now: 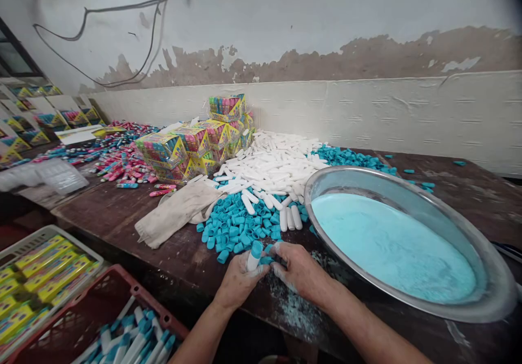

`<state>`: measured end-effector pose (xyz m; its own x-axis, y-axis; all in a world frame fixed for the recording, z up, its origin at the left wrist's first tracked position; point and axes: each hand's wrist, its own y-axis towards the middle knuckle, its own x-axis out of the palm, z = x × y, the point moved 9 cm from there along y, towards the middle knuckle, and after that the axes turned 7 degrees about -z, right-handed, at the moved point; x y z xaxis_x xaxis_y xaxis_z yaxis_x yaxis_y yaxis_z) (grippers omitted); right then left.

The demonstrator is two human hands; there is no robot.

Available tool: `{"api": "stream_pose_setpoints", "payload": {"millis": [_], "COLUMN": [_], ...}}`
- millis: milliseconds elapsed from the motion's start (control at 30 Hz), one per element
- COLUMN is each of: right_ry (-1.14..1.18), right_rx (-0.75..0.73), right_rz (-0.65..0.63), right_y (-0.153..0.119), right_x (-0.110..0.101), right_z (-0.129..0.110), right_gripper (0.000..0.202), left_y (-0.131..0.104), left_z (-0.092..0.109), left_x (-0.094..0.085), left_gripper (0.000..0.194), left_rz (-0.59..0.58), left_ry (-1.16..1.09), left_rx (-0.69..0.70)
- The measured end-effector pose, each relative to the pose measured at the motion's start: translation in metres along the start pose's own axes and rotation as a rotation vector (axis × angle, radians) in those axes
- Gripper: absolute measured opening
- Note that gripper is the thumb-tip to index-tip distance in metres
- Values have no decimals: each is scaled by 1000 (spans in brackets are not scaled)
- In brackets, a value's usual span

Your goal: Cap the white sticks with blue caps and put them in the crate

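A white tube (252,263) wearing a blue cap (256,249) stands tilted to the left of the basin (497,293), near its close side, in the grip of the left hand (240,281). The right hand (300,271), between that tube and the basin, has its fingers curled narrow beside some blue pieces; whether it grips one, I cannot tell. The basin holds pale blue powder (391,250) and rests on the dark bench (481,212). Left of the basin lies a heap of loose blue caps (240,220), with a pile of white tubes (281,163) behind it, reaching the basin's far left side. Farther left of the basin are a pale cloth (175,214) and stacked clear packs (199,141). Well left of the basin, lower down, a red crate (98,299) contains capped tubes (141,337).
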<state>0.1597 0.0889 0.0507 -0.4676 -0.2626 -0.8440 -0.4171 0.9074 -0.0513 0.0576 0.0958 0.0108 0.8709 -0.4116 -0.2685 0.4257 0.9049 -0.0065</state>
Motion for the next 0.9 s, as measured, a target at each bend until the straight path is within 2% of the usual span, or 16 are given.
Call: {"api": "stream_pose_setpoints", "payload": {"millis": [133,233,400,500,633,733,900], "right_ry": [145,152,-176,-278,-325,-363,-384], "right_rx": [-38,-10,176,229,228,238,246], "right_rz": [29,11,130,132,91,63,30], "right_y": [-6,1,30,54,83,90,85], "right_x": [4,9,-13,-19,-12,-6,-1], "right_z": [4,11,37,48,50,52,57], "right_gripper": [14,18,26,26,20,17,17], "left_y": [-3,-6,-14,-14,-11,-10,-13], "left_z": [-5,-2,-4,-1,3,4,-4], "left_x": [5,-1,-19,-15,-8,-9,-19], "left_gripper": [41,39,30,26,27,25,21], "left_rz": [-21,1,117,116,109,116,146], "left_ry": [-47,41,224,260,301,290,254], "left_rx": [-29,-21,-43,-20,-18,-14,-36]}}
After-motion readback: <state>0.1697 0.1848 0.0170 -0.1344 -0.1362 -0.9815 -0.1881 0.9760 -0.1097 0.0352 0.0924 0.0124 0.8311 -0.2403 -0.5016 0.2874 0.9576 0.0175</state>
